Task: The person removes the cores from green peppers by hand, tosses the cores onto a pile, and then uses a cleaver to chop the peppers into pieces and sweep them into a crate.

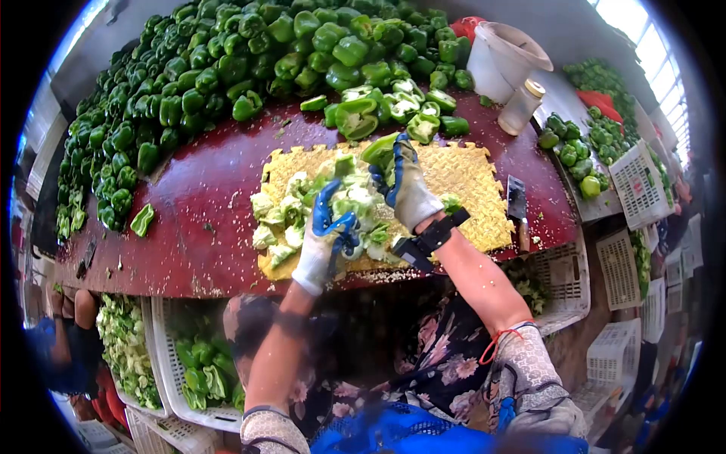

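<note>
My right hand [408, 185], in a white glove with blue fingers, grips a green bell pepper piece [380, 148] above the yellow mat [461, 166]. My left hand [327, 236], gloved the same way, is lower and to the left, its thumb and fingers apart and nothing plainly held. Beside and partly behind it lies a heap of pale pepper cores [286, 213] on the mat. Past the mat's far edge are several cut pepper halves [355, 119]. A cleaver [516, 198] rests at the mat's right side.
A large mound of whole green peppers [227, 64] covers the back and left of the red table [181, 234]. At back right stand a white bucket [495, 64] and a capped jar [522, 107]. Crates with cores [128, 340] and peppers [204, 371] sit below the front edge.
</note>
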`<state>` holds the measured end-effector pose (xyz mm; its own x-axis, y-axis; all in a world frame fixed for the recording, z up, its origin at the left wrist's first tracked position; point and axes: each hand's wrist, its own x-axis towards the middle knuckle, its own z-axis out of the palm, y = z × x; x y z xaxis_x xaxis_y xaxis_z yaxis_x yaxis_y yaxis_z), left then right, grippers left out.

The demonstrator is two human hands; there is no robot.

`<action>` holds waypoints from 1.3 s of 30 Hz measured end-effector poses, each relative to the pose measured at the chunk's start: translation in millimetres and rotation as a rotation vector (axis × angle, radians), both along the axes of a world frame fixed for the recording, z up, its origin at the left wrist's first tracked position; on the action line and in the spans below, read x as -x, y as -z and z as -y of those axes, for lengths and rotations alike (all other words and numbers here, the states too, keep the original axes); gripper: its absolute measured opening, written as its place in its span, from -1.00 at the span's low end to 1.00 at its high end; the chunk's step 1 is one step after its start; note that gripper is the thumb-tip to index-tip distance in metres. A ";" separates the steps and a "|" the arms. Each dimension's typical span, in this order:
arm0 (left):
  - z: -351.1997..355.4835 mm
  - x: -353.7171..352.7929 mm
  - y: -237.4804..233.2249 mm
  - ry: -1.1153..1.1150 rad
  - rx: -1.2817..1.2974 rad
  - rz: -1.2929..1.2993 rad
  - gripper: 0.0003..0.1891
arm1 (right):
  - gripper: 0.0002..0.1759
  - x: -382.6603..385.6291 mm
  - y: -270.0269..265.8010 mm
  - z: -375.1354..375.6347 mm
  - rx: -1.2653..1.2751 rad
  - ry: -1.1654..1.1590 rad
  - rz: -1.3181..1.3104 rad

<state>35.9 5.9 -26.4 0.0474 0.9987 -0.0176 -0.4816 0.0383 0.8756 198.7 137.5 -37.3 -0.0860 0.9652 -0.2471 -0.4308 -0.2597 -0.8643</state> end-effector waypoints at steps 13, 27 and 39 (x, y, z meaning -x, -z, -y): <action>4.0 -8.2 -29.4 -0.138 -0.069 -0.153 -0.28 | -0.13 -45.9 -52.8 -57.8 -0.247 0.367 0.939; -7.4 12.8 1.1 -0.157 -0.047 -0.110 -0.58 | -0.69 -120.2 6.7 -132.1 -0.222 0.230 0.633; 0.5 -18.7 -13.9 -0.097 0.007 0.190 -0.53 | -0.50 -0.9 -69.5 43.6 -0.458 -0.279 0.939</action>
<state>54.6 5.4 -12.5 -0.0455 0.9987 -0.0248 -0.6393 -0.0100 0.7689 199.6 93.9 32.2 -0.2809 0.9584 0.0504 0.4783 0.1853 -0.8584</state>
